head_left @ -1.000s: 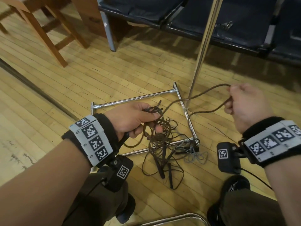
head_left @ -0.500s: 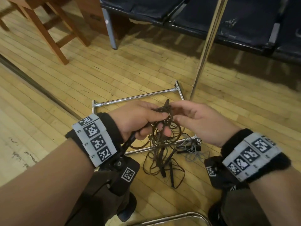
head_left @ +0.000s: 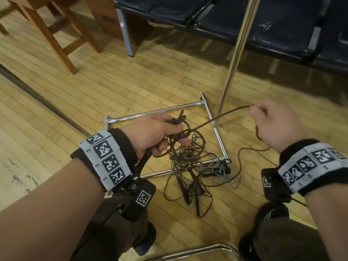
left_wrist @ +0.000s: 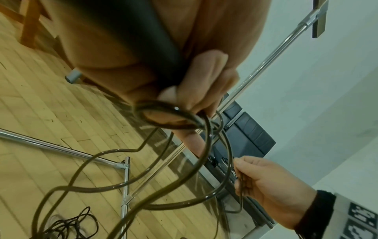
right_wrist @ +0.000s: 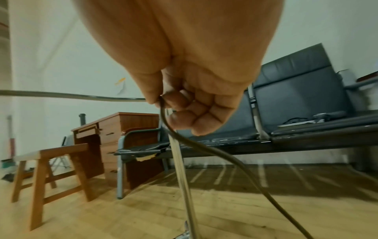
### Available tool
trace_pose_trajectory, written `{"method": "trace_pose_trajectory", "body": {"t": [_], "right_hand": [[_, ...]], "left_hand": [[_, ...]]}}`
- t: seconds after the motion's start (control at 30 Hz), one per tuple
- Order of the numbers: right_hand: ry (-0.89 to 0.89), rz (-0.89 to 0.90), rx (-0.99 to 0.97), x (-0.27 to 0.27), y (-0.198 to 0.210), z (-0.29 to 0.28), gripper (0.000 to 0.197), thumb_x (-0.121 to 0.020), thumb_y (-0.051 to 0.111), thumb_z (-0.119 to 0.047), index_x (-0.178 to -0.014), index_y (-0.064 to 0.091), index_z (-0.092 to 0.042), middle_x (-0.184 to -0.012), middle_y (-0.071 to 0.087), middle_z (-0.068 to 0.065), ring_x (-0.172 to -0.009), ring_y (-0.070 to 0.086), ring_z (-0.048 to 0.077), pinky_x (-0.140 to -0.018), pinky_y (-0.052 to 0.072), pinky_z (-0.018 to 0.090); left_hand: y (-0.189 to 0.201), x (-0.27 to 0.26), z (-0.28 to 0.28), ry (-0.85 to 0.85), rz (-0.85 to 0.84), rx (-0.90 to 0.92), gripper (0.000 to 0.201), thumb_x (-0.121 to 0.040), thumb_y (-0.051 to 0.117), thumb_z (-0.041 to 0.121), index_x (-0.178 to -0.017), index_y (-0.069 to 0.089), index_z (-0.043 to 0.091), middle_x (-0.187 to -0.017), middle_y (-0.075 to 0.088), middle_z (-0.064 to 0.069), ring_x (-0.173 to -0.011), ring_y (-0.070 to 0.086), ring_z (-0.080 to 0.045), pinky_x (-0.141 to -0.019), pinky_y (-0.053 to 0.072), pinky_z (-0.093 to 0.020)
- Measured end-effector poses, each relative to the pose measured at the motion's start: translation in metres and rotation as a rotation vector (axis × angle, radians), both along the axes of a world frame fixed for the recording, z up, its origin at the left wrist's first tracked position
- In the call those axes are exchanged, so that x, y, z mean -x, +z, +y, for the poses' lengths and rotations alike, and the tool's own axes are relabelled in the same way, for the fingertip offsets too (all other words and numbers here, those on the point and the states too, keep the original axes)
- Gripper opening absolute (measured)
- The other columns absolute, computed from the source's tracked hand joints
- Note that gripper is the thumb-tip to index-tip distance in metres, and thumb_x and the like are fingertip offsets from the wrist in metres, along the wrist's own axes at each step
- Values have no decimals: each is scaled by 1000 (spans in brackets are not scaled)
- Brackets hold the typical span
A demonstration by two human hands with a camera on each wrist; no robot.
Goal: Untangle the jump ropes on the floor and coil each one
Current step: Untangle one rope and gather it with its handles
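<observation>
Wood-plank floor, chrome tube frame. Head view: left hand grips dark brown jump-rope loops; tangled pile remains below, uncoiled. Left wrist view: black handle in palm. Right wrist view: right hand pinches one strand, drawn taut. Early going.

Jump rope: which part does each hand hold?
Left hand grips a black handle and rope loops; right hand pinches one rope strand mid-length.
</observation>
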State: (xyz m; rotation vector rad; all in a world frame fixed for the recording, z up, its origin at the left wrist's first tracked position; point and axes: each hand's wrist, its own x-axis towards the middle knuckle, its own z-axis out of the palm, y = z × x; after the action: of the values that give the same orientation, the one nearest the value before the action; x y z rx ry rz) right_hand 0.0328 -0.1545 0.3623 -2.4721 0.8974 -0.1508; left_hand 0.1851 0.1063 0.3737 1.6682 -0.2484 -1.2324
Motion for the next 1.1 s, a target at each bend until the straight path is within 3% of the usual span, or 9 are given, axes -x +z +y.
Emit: {"method": "trace_pose_trajectory", "body": {"t": [0.17,0.33,0.43,0.53,0.63,0.7,0.83,0.97,1.1], "right_hand": [[-206,120,131,15,-13,-41,34,-108,39,-37,-111,63,-13,-88,61,7,-83,56,28,-75,42,39],[-242,424,156,20,-23,-49,31,-105,45,-37,-95,61,-13,-80,60,8,-69,54,22,-61,43,36],[-96,517,94,11,-20,-32,23,-102,51,-29,-109,65,-12,-96,66,9,-82,61,23,-70,50,38],[205,298,-123,-1,-13,-1,51,-98,61,-31,-145,45,-42,-146,54,-5,-110,59,11,-86,44,28],[464,128,-475,-14,2,36,67,-94,67,-44,-141,29,-73,-151,36,-33,-133,40,0,-105,35,38],[585,95,-624,-17,3,51,59,-93,70,-43,-143,43,-59,-144,50,-35,-130,48,-10,-112,35,33],[574,1,-789,-15,2,61,21,-98,65,-23,-118,72,-20,-110,78,-9,-108,69,2,-95,45,24],[313,-134,-1182,-14,3,56,30,-94,52,-14,-115,68,0,-100,76,22,-96,75,30,-78,58,25],[352,-145,-1086,-11,-2,58,42,-101,59,-33,-112,65,7,-71,67,14,-75,72,35,-82,61,41]], "left_hand": [[4,-6,7,49,-113,-38,11,-104,61,15,-104,62,4,-106,78,-21,-37,35,-7,-33,26,-18],[7,-5,11,62,-112,-47,11,-105,61,16,-100,63,5,-101,77,-24,-37,35,-9,-32,26,-17],[9,-2,9,61,-77,12,12,-105,60,15,-95,64,8,-95,76,-22,-36,36,-9,-32,26,-17],[12,1,6,8,-23,101,13,-105,58,11,-93,63,8,-91,76,-22,-33,38,-8,-32,28,-16],[12,4,2,-68,14,150,11,-104,58,11,-94,62,7,-87,76,-18,-32,41,-6,-31,30,-15],[12,6,1,-69,19,166,9,-104,58,11,-98,60,5,-82,75,-15,-31,40,-7,-32,30,-15],[8,5,0,-10,-36,141,11,-105,58,13,-96,61,8,-79,74,-14,-32,38,-8,-33,28,-15],[2,3,-2,23,-142,67,11,-105,61,19,-97,63,13,-77,74,-13,-36,37,-10,-34,27,-16],[-4,6,-5,8,-179,60,6,-103,65,18,-99,67,14,-71,73,-11,-35,38,-11,-34,28,-16]]}}
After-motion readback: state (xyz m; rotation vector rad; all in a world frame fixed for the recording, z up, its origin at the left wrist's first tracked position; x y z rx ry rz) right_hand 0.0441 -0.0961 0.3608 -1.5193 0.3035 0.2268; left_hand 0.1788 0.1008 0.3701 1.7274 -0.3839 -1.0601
